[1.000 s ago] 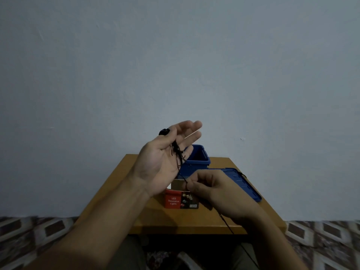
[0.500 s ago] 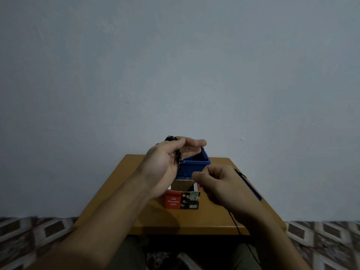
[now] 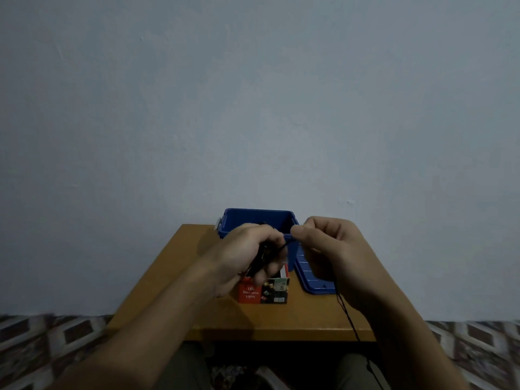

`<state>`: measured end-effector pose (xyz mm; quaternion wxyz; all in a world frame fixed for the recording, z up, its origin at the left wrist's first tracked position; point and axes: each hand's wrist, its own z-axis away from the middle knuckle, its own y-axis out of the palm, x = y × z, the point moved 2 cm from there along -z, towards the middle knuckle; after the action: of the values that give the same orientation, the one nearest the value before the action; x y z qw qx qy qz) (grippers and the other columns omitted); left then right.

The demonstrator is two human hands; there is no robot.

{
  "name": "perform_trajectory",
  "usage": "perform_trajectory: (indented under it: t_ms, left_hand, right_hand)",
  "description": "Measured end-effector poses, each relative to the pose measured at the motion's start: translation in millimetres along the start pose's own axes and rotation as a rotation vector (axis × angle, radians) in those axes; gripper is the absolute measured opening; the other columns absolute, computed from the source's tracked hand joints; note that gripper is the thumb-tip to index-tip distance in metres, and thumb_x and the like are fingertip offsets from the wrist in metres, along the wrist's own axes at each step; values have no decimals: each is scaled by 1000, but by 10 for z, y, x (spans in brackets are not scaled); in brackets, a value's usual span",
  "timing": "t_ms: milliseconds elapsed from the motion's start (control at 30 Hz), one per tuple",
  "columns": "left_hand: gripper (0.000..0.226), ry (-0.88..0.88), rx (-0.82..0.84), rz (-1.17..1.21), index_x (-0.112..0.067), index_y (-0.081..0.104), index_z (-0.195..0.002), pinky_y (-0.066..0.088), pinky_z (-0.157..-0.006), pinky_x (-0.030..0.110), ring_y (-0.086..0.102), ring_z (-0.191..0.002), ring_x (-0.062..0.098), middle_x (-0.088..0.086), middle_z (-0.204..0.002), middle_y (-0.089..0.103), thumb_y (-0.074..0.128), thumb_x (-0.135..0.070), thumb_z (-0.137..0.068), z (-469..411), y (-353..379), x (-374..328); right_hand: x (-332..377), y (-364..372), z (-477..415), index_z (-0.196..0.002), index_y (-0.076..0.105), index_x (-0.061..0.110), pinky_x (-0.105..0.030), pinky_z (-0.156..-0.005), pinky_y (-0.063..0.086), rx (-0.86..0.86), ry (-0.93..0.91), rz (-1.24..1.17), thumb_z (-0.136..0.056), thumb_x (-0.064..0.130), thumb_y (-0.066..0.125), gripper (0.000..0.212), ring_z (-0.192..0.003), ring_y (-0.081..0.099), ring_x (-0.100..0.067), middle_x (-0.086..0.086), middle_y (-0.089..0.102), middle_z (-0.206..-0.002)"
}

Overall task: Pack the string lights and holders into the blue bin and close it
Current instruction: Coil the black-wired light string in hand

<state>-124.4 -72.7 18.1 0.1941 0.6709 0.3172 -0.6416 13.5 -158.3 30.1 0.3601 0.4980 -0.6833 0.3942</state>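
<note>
The red box (image 3: 263, 291) on the table reads "LED Decorative Lights".

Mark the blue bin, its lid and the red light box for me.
blue bin (image 3: 259, 210): head view, far rim.
lid (image 3: 312, 282): head view, bare top near its front edge.
red light box (image 3: 250, 293): head view, printed front face.

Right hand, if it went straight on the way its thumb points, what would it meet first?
Probably the left hand, gripping the bundled string lights just across a short stretch of cord that the right hand pinches. The bin rim sits behind that gap, though depth is unclear.
</note>
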Motion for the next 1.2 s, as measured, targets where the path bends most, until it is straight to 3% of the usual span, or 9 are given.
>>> perform_trajectory:
  t_ms: [167,333,567,667,767,867,1033,1200]
  left_hand:
    - [39,-2,186,121,-14,49,-65,27,-40,21,22,-42,10,-1,-51,33,41,-32,-99,2,-12,36]
    - [54,-12,323,182,-17,37,-58,19,-40,23,15,-42,12,-3,-47,27,34,-51,-99,5,14,22]
    - [28,41,573,240,-13,48,-63,14,-45,33,16,-45,16,0,-50,34,38,-30,-82,27,22,29]
    - [19,37,680,264,-13,49,-66,15,-44,31,17,-44,16,-2,-51,38,39,-20,-80,36,34,31]
    - [16,48,714,311,-13,48,-66,18,-42,28,18,-43,15,-2,-50,38,40,-18,-79,35,32,23]
    - [19,54,741,361,-13,42,-65,16,-41,29,20,-41,13,0,-49,32,40,-22,-82,33,25,21]
    - [56,10,717,442,-15,29,-63,20,-41,27,17,-41,14,3,-49,24,29,-60,-96,13,19,32]
    - [53,41,686,397,-11,42,-64,18,-42,30,21,-41,15,0,-49,37,27,-46,-102,22,32,15]
  right_hand:
    - [26,-44,-24,-75,60,6,-16,-40,30,-59,-68,20,-95,13,60,22,-38,33,-5,7,43,-47]
    - [35,-46,-22,-78,59,3,-16,-40,30,-39,-93,-23,-95,14,60,20,-39,32,-4,7,42,-47]
    - [23,-29,-54,-79,57,5,-18,-40,29,-26,-118,-29,-95,16,60,20,-41,31,-7,4,42,-52]
    - [-25,-15,-72,-83,59,6,-21,-43,28,-7,-98,-7,-96,20,59,20,-45,31,-10,0,43,-56]
    - [-96,3,-74,-84,60,9,-26,-47,34,29,-90,28,-97,26,57,22,-54,42,-16,-9,52,-68]
    - [-137,17,-76,-84,61,10,-26,-54,41,34,-74,-5,-98,26,57,22,-58,50,-12,-3,59,-70]
    - [-145,61,-92,-84,60,13,-27,-54,43,33,-63,-18,-100,26,54,22,-58,52,-12,0,59,-69]
    - [-128,56,-116,-87,62,9,-34,-58,46,17,-75,-31,-100,25,54,22,-65,53,-23,-7,61,-73]
